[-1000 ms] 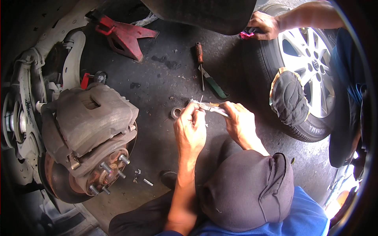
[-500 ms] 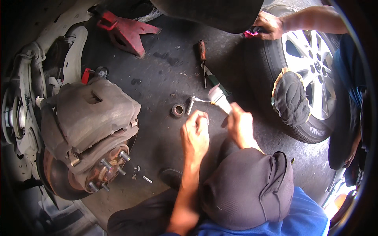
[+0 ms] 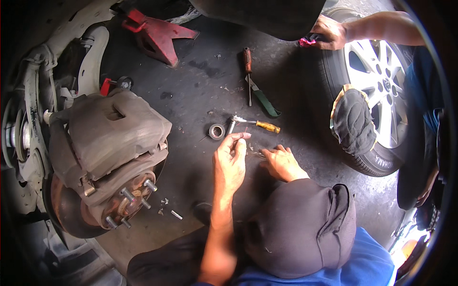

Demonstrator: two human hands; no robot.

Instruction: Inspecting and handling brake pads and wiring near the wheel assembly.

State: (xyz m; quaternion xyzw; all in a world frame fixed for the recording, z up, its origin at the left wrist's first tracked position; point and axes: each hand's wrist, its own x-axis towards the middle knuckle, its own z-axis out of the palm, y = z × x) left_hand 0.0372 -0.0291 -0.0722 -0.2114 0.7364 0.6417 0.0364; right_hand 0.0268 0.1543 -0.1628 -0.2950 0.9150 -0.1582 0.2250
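Note:
My left hand (image 3: 230, 164) is raised above the floor, thumb and index finger pinched together. A thin reddish strand seems to show at its fingertips, too fine to name. My right hand (image 3: 285, 163) is low near the floor, fingers apart, beside thin shiny pieces (image 3: 256, 154) that I cannot make out. Just beyond the hands lie a ratchet wrench (image 3: 248, 121) with a yellow handle and a socket, and a roll of dark tape (image 3: 216, 131). Farther off are a screwdriver (image 3: 247, 69) with a red-brown handle and a green-handled tool (image 3: 265, 102).
On the left are a brake caliper (image 3: 109, 133) and a hub with studs (image 3: 136, 198). A red jack stand (image 3: 160, 38) stands at the far left. At right lies a wheel (image 3: 334, 71) with a dark cloth cap (image 3: 353, 119); another person's hand (image 3: 329, 32) is beside it. A dark cap (image 3: 300, 229) fills the lower middle.
The white thing in my right hand is no longer seen there; that hand has come down with its fingers apart, uncovering the yellow handle. My left hand has shifted slightly left, still pinched.

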